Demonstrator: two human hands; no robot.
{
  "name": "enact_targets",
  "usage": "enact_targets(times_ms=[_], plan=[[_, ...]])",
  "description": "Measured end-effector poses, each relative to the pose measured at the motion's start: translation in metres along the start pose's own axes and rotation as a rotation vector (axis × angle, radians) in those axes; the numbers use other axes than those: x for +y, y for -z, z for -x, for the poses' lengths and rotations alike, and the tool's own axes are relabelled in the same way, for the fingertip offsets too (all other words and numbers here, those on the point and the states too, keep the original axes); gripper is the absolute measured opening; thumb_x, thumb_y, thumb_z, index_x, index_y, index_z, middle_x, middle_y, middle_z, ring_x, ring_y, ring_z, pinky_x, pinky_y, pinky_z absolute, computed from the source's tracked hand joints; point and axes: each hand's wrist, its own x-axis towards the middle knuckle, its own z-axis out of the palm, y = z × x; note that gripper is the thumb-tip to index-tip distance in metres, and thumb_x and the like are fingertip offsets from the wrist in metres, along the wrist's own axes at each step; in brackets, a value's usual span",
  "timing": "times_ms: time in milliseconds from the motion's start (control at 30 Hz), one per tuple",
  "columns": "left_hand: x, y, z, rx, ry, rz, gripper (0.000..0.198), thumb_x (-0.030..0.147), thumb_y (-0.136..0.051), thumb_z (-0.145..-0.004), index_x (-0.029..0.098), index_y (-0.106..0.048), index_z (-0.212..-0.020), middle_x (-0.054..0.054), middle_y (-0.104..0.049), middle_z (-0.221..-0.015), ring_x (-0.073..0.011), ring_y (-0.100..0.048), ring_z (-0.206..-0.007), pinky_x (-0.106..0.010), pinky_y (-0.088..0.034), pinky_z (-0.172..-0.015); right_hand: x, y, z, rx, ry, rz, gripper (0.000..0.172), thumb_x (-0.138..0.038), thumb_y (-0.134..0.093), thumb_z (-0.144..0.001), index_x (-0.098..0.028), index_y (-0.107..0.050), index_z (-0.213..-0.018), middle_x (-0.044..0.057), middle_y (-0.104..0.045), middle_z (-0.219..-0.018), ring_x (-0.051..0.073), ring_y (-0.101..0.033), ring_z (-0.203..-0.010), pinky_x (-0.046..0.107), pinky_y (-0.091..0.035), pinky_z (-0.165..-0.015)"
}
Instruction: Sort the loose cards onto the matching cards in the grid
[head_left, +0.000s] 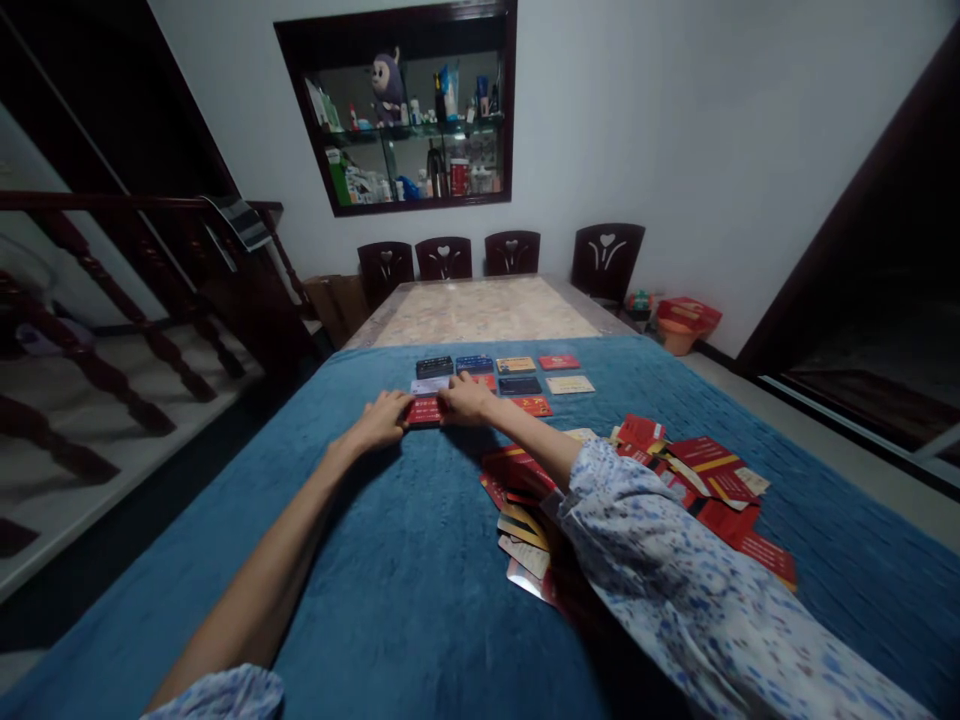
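My left hand (381, 419) presses its fingers on the left side of a stack of red cards (425, 412) lying on the blue cloth. On the stack's other side, the fingers of my right hand (466, 400) are bent onto its right end. Neat rows of card stacks surround it: a black stack (434, 366), a dark blue stack (475, 364), a gold card (514, 365), a red card (559, 362), a pale card (430, 385), a navy card (519, 386), a cream card (570, 385) and an orange-red card (532, 406). My right hand partly covers another red one.
A loose heap of mixed cards (716, 470) spreads to the right, partly under my right sleeve. Blue cloth (405, 580) covers the near table; patterned tabletop (487, 310) shows beyond. Dark chairs (512, 252) stand at the far end, and a stair railing (142, 300) runs left.
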Motion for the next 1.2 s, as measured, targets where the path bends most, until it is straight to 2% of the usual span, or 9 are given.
enact_targets(times_ms=[133,300,467,700,967,1200], plan=[[-0.006,-0.007,-0.002,-0.023,0.001,0.022,0.048,0.020,-0.048,-0.086,0.023,-0.051,-0.134,-0.013,-0.052,-0.139,-0.0311,-0.044,-0.129,-0.054,-0.038,-0.105,0.000,0.000,-0.003,-0.042,0.004,0.005,0.050,-0.046,-0.062,-0.087,-0.019,-0.060,-0.128,0.019,-0.055,-0.133,0.037,-0.043,-0.127,0.055,-0.045,-0.096],[-0.011,-0.012,-0.005,-0.024,-0.011,0.070,0.046,0.019,-0.050,-0.085,0.020,-0.054,-0.131,-0.014,-0.053,-0.138,-0.0306,-0.045,-0.129,-0.053,-0.039,-0.106,-0.002,-0.003,-0.007,-0.065,0.024,-0.011,0.044,-0.044,-0.061,-0.087,-0.020,-0.063,-0.123,0.018,-0.056,-0.134,0.037,-0.042,-0.129,0.057,-0.043,-0.097],[-0.017,-0.016,-0.009,0.003,-0.073,0.142,0.047,0.015,-0.051,-0.079,0.015,-0.057,-0.126,-0.014,-0.058,-0.129,-0.0271,-0.052,-0.122,-0.043,-0.041,-0.108,-0.001,-0.005,-0.009,-0.073,0.027,-0.036,0.046,-0.047,-0.063,-0.086,-0.021,-0.063,-0.124,0.018,-0.055,-0.135,0.038,-0.041,-0.129,0.057,-0.046,-0.094],[-0.017,-0.016,-0.010,0.020,-0.081,0.182,0.044,0.012,-0.048,-0.075,0.017,-0.061,-0.117,-0.011,-0.060,-0.116,-0.0234,-0.056,-0.112,-0.036,-0.045,-0.104,0.001,-0.002,-0.009,-0.085,0.038,-0.039,0.043,-0.047,-0.061,-0.087,-0.022,-0.064,-0.122,0.016,-0.057,-0.133,0.037,-0.043,-0.127,0.055,-0.045,-0.094],[-0.019,-0.019,-0.014,0.026,-0.062,0.196,0.040,0.012,-0.050,-0.072,0.014,-0.064,-0.110,-0.012,-0.059,-0.114,-0.0258,-0.058,-0.110,-0.037,-0.046,-0.103,0.000,-0.004,-0.016,-0.073,0.072,0.019,0.043,-0.044,-0.059,-0.084,-0.017,-0.066,-0.118,0.017,-0.056,-0.135,0.038,-0.042,-0.127,0.058,-0.045,-0.097],[-0.026,-0.022,-0.018,0.055,-0.062,0.247,0.054,0.016,-0.052,-0.069,0.014,-0.059,-0.122,-0.011,-0.060,-0.118,-0.0281,-0.057,-0.114,-0.041,-0.044,-0.106,-0.005,0.002,-0.016,-0.084,0.042,0.031,0.038,-0.033,-0.058,-0.083,-0.017,-0.066,-0.116,0.017,-0.057,-0.134,0.036,-0.045,-0.127,0.057,-0.045,-0.100]])
